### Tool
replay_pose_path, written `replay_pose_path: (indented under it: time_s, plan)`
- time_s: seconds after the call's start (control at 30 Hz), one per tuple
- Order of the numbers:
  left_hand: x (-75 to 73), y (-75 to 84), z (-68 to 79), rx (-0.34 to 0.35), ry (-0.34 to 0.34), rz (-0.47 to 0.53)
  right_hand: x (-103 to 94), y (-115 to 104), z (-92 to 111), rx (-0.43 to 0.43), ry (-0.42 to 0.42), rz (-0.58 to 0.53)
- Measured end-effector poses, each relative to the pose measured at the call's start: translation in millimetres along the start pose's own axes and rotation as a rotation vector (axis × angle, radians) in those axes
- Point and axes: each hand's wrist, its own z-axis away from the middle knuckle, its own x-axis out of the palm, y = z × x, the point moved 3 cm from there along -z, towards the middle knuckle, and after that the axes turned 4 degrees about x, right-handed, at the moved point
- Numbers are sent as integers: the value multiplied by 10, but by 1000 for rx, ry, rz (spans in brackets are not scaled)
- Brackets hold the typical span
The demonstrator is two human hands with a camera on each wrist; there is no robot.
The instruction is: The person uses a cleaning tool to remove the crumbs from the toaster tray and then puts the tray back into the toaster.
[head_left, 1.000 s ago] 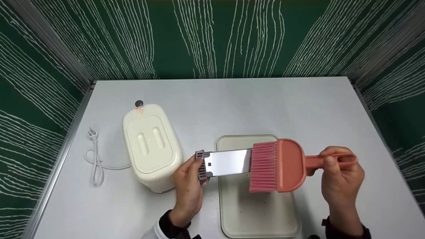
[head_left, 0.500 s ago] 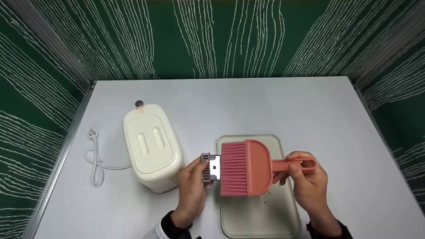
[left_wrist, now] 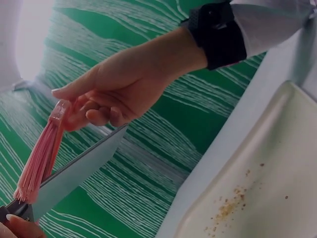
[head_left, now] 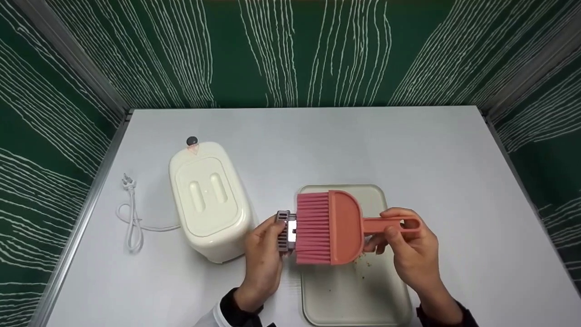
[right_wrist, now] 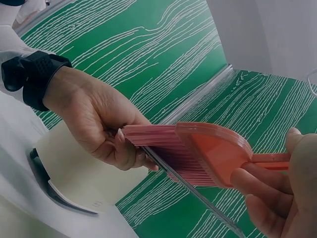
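We see the pink brush (head_left: 329, 227) slid further left along the metal tray (left_wrist: 74, 173), now nearly hidden | cream tray (head_left: 390, 290) below with crumbs (head_left: 363, 259), cream appliance (head_left: 209, 200) left | left hand (head_left: 263, 254) pinches the tray's grey end; right hand (head_left: 408, 247) grips the brush handle.

Pink brush (right_wrist: 198, 153) over blade (right_wrist: 198, 193) — perhaps touching.

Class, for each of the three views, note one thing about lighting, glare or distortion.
Head view: even light, wide-angle bend at the wall edges, soft glare on the table. Left wrist view: dim, blown-out white top left. Right wrist view: tilted, the brush sharp, bright wall top right.
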Motion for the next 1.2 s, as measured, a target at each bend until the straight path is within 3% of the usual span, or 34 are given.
replay_pose_path:
  time_s: [0.33, 1.2]
  plan:
    - [-4, 19, -18, 10, 43, 0, -122, -25, -49, -73, 0, 27]
    - [-28, 79, -27, 33, 72, 8, -529, -161, -130, -119, 169, 92]
